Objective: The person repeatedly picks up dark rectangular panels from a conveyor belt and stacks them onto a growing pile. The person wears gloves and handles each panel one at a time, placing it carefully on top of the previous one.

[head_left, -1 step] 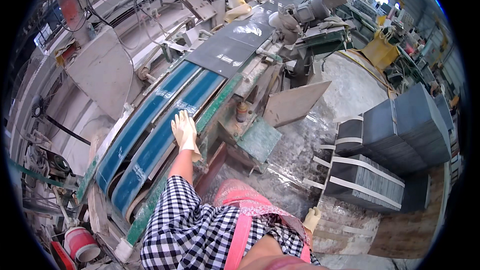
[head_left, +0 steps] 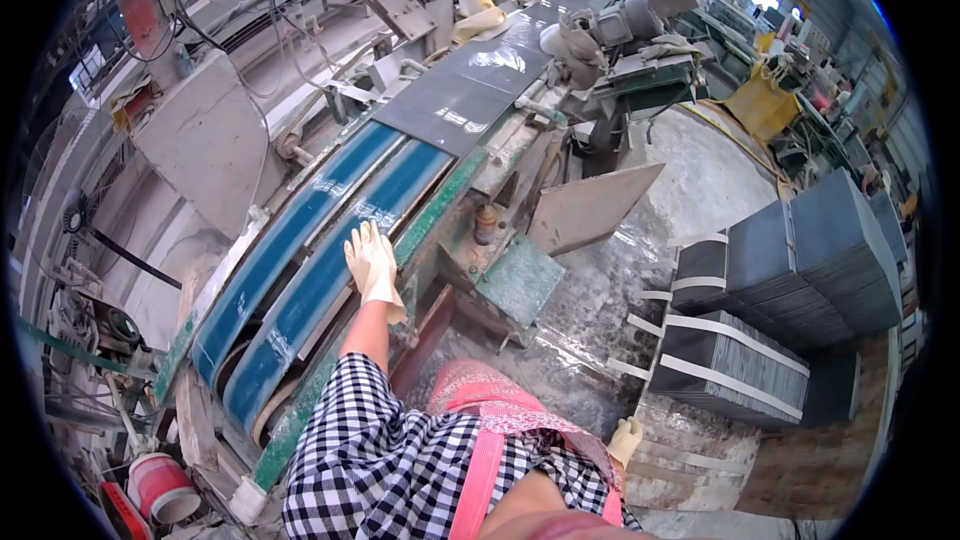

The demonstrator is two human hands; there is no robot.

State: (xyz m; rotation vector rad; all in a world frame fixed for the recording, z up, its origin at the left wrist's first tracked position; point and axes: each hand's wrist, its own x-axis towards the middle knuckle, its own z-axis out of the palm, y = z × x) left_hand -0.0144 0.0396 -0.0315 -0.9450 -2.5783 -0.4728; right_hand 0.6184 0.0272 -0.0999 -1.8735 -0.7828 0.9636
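Observation:
My left hand (head_left: pixel 372 265), in a cream rubber glove, reaches over the right edge of a belt conveyor. Its fingers are stretched out and lie at the right blue belt (head_left: pixel 300 315); nothing is held. Beyond the fingertips, flat grey slabs (head_left: pixel 450 100) with a wet shine lie in a row along the conveyor. My right hand (head_left: pixel 625 438), gloved alike, hangs low beside the pink apron (head_left: pixel 480 390), partly hidden by clothing. Its fingers look loosely bent and a little apart, with nothing visible in them.
Strapped stacks of dark slabs (head_left: pixel 735 365) stand on the right. A tilted brown board (head_left: pixel 595 205) and a green metal plate (head_left: pixel 520 278) jut from the conveyor's right side. Motors (head_left: pixel 625 22) flank its far end. A red-and-white bucket (head_left: pixel 163 488) sits at lower left.
The view has shifted very slightly. My left hand still lies at the belt, the slabs keep their place, and my right hand still hangs low.

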